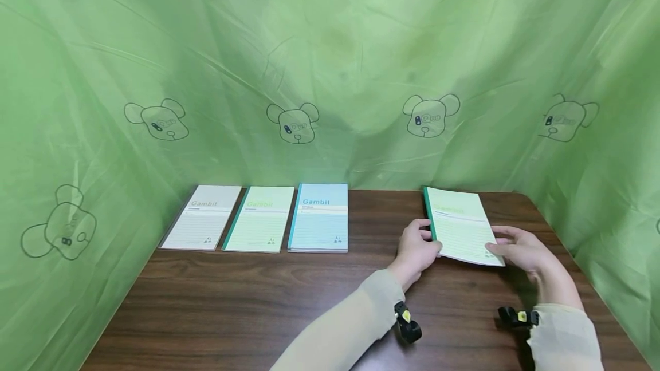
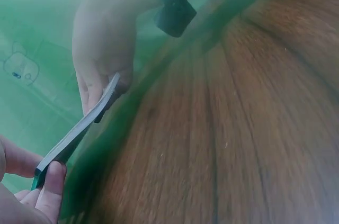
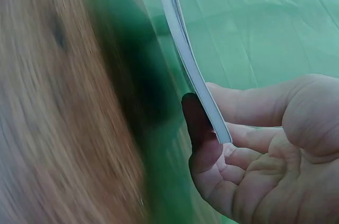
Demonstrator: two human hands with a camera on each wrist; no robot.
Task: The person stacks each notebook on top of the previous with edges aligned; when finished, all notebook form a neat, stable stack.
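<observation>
A light green notebook (image 1: 461,225) with a dark green spine is held up off the table at the right, slightly tilted. My left hand (image 1: 416,251) pinches its lower left corner, thumb on top. On the lower right corner, my right hand (image 1: 523,251) grips with the thumb above and fingers beneath. The left wrist view shows the notebook (image 2: 79,128) edge-on between both hands, slightly bent. In the right wrist view, its page edge (image 3: 193,70) lies between the thumb and fingers of my right hand (image 3: 265,150).
On the brown wooden table (image 1: 216,308), a grey notebook (image 1: 203,219), another green notebook (image 1: 260,219) and a blue notebook (image 1: 319,219) lie in a row at the back left. A green curtain (image 1: 350,62) with bear drawings stands behind and at both sides.
</observation>
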